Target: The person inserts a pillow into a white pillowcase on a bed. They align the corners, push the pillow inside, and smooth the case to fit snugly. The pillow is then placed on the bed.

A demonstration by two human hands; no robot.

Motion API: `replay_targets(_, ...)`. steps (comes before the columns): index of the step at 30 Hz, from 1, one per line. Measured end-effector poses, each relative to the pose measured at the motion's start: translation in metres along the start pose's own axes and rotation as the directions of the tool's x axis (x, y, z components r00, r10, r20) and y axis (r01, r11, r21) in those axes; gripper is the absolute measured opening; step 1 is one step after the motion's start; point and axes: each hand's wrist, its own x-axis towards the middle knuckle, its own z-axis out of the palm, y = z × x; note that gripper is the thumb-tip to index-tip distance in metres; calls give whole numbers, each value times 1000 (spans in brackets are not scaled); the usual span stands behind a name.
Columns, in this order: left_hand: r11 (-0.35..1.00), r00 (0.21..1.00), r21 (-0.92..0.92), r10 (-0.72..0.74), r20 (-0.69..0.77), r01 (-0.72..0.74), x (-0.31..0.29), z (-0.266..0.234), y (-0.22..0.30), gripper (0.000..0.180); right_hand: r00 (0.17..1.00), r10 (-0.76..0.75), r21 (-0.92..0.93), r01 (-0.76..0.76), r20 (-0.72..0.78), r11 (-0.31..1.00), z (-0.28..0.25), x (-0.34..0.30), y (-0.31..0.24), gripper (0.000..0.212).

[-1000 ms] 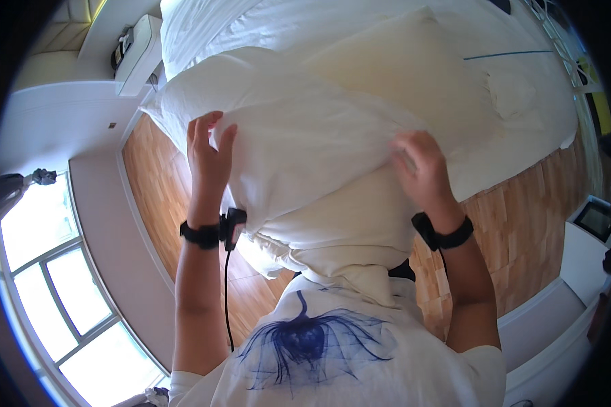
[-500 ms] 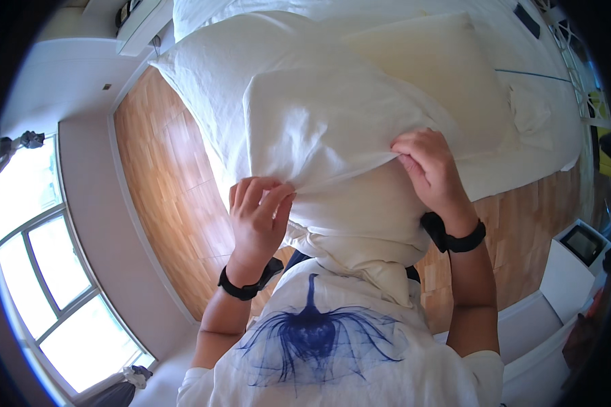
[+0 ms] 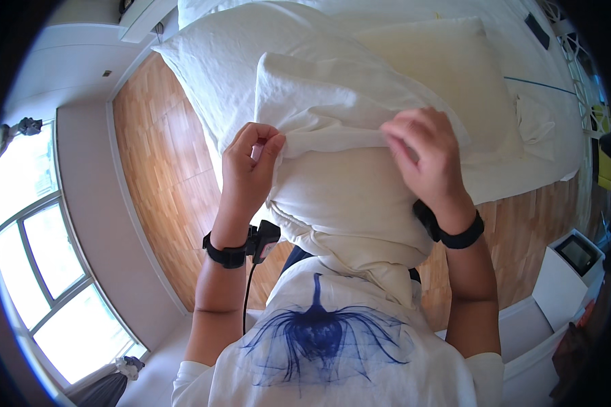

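A white pillowcase (image 3: 312, 95) lies in loose folds on the bed, its open edge turned toward me. Out of that edge bulges a cream pillow (image 3: 346, 186), which runs down to rest against my shirt. My left hand (image 3: 250, 159) pinches the left end of the edge between thumb and fingers. At the edge's right part my right hand (image 3: 428, 152) is closed on the cloth, its fingers slightly blurred. Each wrist wears a black band. How far the pillow reaches inside the case is hidden by the fabric.
Beyond the case, a second cream pillow (image 3: 448, 74) lies on the white bed (image 3: 523, 163). A dark flat object (image 3: 538, 32) sits near the bed's far right. Wooden floor (image 3: 163, 163) shows at left, beside windows (image 3: 54, 251). A white cabinet-like box (image 3: 567, 271) stands at right.
Both hands have moved away from my body, the left one farther. The case edge has gone up with them, and more of the cream pillow shows below it.
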Motion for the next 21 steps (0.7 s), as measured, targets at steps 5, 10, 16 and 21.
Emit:
replay_targets(5,988,993,-157,1,115,17,0,-9,-1,7,991,-85,-7,86,104,996,14,6,-11,25)
replay_targets(10,888,908,296,400,-124,-351,-10,0,3,14,994,-32,68,24,108,997,22,12,5,14)
replay_targets(16,658,808,552,587,51,-513,-54,3,4,27,971,76,227,-129,228,965,21,18,8,12)
replay_targets(21,624,830,678,557,-38,-388,-50,6,-20,28,946,59,233,-138,319,963,18,24,10,17)
